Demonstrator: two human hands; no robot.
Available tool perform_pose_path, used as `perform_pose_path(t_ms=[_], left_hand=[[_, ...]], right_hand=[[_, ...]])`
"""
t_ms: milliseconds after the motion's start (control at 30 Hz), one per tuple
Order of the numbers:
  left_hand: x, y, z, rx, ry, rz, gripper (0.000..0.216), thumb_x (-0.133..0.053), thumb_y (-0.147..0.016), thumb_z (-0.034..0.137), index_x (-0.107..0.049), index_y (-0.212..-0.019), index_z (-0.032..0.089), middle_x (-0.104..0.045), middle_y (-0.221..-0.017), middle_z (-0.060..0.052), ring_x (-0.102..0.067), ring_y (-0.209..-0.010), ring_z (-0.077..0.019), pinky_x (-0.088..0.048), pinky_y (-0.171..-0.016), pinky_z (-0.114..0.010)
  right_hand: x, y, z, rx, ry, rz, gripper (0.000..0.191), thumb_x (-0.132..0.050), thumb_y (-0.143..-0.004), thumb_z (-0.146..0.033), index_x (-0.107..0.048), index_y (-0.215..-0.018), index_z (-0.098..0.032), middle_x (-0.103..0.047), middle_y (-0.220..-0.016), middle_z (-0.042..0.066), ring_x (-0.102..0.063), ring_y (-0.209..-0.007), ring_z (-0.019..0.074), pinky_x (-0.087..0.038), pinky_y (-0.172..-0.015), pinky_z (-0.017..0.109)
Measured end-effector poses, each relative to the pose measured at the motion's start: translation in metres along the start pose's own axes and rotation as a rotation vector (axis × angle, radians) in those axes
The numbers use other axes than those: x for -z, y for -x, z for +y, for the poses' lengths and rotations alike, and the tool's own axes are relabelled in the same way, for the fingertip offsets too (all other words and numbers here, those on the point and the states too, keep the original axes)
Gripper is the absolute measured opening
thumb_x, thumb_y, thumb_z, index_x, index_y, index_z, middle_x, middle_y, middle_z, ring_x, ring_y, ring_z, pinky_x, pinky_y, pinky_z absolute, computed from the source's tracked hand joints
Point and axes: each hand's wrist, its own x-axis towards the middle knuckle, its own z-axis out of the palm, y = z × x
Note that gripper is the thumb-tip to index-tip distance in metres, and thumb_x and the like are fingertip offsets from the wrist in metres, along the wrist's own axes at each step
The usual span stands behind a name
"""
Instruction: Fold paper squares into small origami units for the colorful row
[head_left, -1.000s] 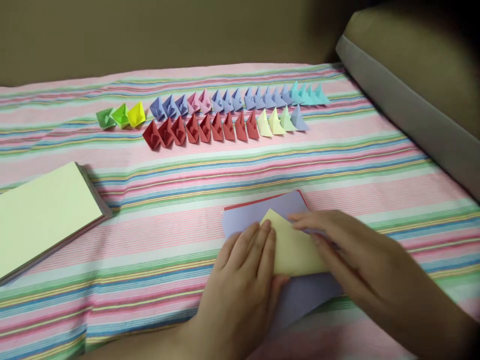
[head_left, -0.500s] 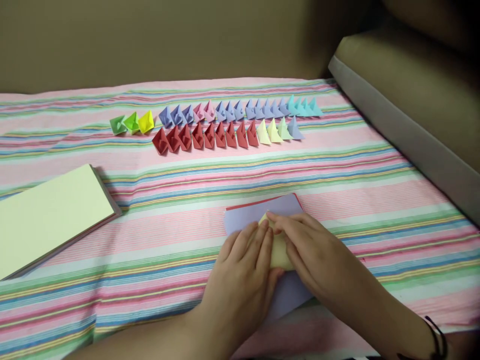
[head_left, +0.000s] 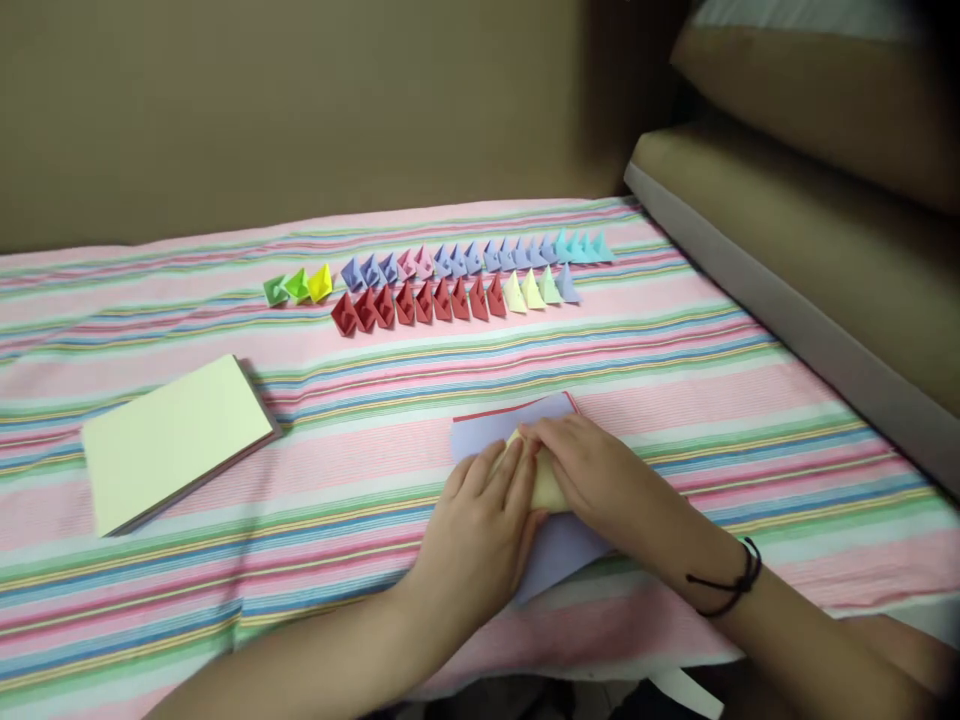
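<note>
A folded piece of pale yellow paper (head_left: 550, 488) lies under my two hands, its upper end a slanted point. My left hand (head_left: 484, 520) holds it from the left, fingers pressed over its top and thumb by its lower edge. At the tip, my right hand (head_left: 592, 465) has bent fingers closed on the fold; its palm side is hidden. Beneath is a lilac sheet (head_left: 562, 555) with a red edge (head_left: 487, 412) showing behind it. Part of the yellow paper is covered by my fingers.
Two rows of small folded paper boats stand farther back, including red boats (head_left: 424, 303), turquoise boats (head_left: 581, 247) and a yellow boat (head_left: 320, 284). A pale paper stack (head_left: 180, 435) lies at left. Striped cloth (head_left: 337, 460) covers the surface; a brown cushion (head_left: 795, 240) borders the right.
The camera view has shifted, showing more of the paper stack and the wristband. Both hands stay on the yellow paper, and my right hand has moved slightly closer to my left.
</note>
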Motion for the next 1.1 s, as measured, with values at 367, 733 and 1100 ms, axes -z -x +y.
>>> perform_pose_path(t_ms=[367,733,1100], left_hand=[[0.001,0.019,0.04,0.037,-0.143,0.097,0.034,-0.043,-0.088,0.02,-0.06,-0.115,0.007,-0.063,-0.119,-0.013,-0.057,-0.108,-0.0271,-0.044,-0.094,-0.043],[-0.009,0.027,0.071,0.213,-0.286,0.154,0.037,-0.041,-0.092,0.024,-0.058,-0.119,0.006,-0.063,-0.119,-0.009,-0.053,-0.114,-0.0236,-0.037,-0.1,-0.039],[-0.017,0.027,0.098,0.462,-0.246,0.24,0.036,-0.04,-0.091,0.022,-0.058,-0.12,0.01,-0.062,-0.123,-0.008,-0.055,-0.105,-0.024,-0.038,-0.091,-0.041]], right_hand=[[0.002,-0.002,0.006,-0.028,-0.005,-0.006,0.02,-0.035,-0.082,-0.003,-0.049,-0.086,-0.017,-0.057,-0.081,0.006,-0.049,-0.076,0.018,-0.037,-0.07,0.029],[-0.002,-0.003,0.012,0.029,0.054,-0.018,0.025,-0.034,-0.078,0.0,-0.05,-0.089,-0.016,-0.06,-0.085,0.007,-0.051,-0.081,0.0194,-0.036,-0.071,0.028],[0.005,-0.001,0.004,0.002,0.088,-0.052,0.028,-0.034,-0.075,0.002,-0.051,-0.088,-0.015,-0.063,-0.086,0.009,-0.053,-0.081,0.0196,-0.035,-0.07,0.027]])
